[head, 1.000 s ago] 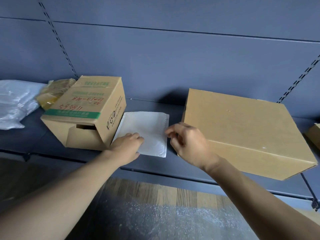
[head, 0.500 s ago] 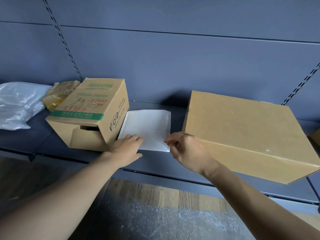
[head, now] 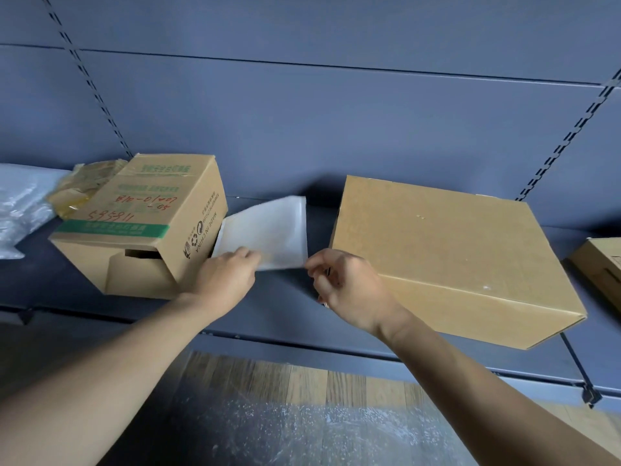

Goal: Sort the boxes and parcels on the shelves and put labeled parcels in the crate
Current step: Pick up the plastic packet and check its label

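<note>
A flat white padded parcel lies on the grey shelf between two cardboard boxes, its near edge lifted off the shelf. My left hand grips the parcel's near left corner. Beside the parcel's near right corner is my right hand, fingers curled, thumb and forefinger at the corner. The small box on the left has green tape and red writing. A large plain box sits on the right.
A clear plastic bag and a crumpled yellow-brown wrapper lie at the shelf's left end. Another box's corner shows at the far right. Bubble wrap covers something below, over a wooden floor.
The parcel's near edge has come up off the shelf and the parcel has bent. Both hands have moved slightly away from the shelf's front edge, staying at its near corners.
</note>
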The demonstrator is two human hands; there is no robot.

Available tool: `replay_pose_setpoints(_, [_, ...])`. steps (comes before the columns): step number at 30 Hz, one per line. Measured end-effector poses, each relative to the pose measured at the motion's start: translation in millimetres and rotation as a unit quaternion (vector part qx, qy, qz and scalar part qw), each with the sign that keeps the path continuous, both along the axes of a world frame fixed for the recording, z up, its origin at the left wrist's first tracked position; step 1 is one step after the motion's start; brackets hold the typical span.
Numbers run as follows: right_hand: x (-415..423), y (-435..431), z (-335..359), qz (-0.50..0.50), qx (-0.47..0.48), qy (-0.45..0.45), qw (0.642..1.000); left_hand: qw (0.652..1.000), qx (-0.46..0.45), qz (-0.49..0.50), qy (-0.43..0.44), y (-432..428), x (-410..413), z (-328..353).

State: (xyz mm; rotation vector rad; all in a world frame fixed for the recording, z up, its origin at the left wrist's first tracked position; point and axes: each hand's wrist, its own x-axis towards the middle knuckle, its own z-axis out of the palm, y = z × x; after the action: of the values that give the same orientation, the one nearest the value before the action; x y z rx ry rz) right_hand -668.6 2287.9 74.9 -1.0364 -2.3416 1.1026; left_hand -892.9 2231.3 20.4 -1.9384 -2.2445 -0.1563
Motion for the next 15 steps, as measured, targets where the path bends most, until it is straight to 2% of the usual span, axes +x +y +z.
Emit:
replay_pose_setpoints(2, [0, 0, 2, -0.01, -0.022, 0.017, 1.0, 0.992, 0.074, 0.048, -0.093, 4, -2, 17])
replay_pose_setpoints(4, [-1, 1, 5, -0.02, -0.059, 0.042, 0.997, 0.958, 0.121, 0.087, -0.245, 9, -4, 33])
replay_pose_setpoints(6, [-6, 2, 10, -0.039, -0.113, 0.087, 0.989, 0.896, 0.149, 0.101, -0.406, 10, 1, 54])
replay_pose_setpoints(10, [-19, 8, 21, -0.105, -0.222, 0.162, 0.956, 0.746, 0.192, 0.099, -0.63, 12, 20, 87])
replay_pose_setpoints(13, [-19, 13, 27, -0.125, -0.302, 0.184, 0.927, 0.647, 0.182, 0.051, -0.738, 10, 33, 100])
replay_pose_setpoints(15, [-18, 14, 31, -0.126, -0.339, 0.199, 0.911, 0.62, 0.173, 0.029, -0.765, 8, 38, 101])
